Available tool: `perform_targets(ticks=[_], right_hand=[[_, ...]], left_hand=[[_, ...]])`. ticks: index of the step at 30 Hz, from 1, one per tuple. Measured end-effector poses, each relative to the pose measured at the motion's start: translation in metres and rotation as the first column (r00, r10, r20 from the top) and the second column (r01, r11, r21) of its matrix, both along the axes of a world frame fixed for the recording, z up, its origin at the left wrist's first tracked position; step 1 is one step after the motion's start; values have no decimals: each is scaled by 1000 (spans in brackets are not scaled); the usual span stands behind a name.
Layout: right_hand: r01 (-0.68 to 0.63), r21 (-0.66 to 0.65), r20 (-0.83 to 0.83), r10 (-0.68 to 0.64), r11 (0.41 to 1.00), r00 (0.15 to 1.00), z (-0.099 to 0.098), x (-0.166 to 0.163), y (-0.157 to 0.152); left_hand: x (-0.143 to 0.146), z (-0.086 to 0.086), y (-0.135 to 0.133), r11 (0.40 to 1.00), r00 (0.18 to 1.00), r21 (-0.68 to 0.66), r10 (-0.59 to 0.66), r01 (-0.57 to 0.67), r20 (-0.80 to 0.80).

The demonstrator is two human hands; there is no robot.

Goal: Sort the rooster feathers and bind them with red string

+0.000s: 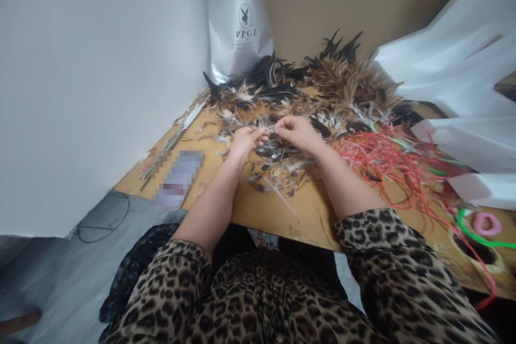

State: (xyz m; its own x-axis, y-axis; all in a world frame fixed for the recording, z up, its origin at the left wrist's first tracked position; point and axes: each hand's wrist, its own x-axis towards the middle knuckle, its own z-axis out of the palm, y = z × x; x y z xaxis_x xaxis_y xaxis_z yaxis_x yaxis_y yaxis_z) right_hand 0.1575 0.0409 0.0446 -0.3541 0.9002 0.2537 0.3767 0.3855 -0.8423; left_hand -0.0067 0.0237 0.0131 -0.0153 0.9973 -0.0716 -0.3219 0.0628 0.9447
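Observation:
My left hand (244, 141) and my right hand (296, 133) meet over a heap of brown, black and white feathers (306, 91) on a wooden table (306, 215). Both hands are closed in a pinch, fingertips almost touching, with a small bunch of feathers (271, 130) held between them. Loose feathers (278, 169) lie scattered under my wrists. My sleeves are leopard print.
A tangle of red plastic strings (387, 161) lies right of my right arm. A pink ring (487, 223) and green cord sit at the far right. A silver bag (239, 21) stands at the back. White bags (463, 75) pile up on the right. A white wall is on the left.

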Motion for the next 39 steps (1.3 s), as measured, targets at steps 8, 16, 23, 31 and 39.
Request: perform_targets(ticks=[8, 16, 23, 31, 39], right_hand=[[-74, 312, 320, -31, 947, 947, 6, 1, -2], [-73, 330, 287, -27, 941, 958, 2, 0, -1], [285, 290, -83, -272, 914, 959, 2, 1, 2], [137, -145, -191, -164, 980, 968, 0, -6, -2], [119, -213, -252, -172, 970, 952, -4, -13, -6]], left_hand=[[2, -2, -1, 992, 984, 10, -120, 122, -135], [4, -1, -6, 985, 974, -35, -170, 166, -153], [3, -3, -1, 998, 999, -38, -43, 42, -11], [4, -1, -1, 1000, 999, -29, -8, 9, 36], [8, -1, -6, 989, 986, 7, -144, 146, -87]])
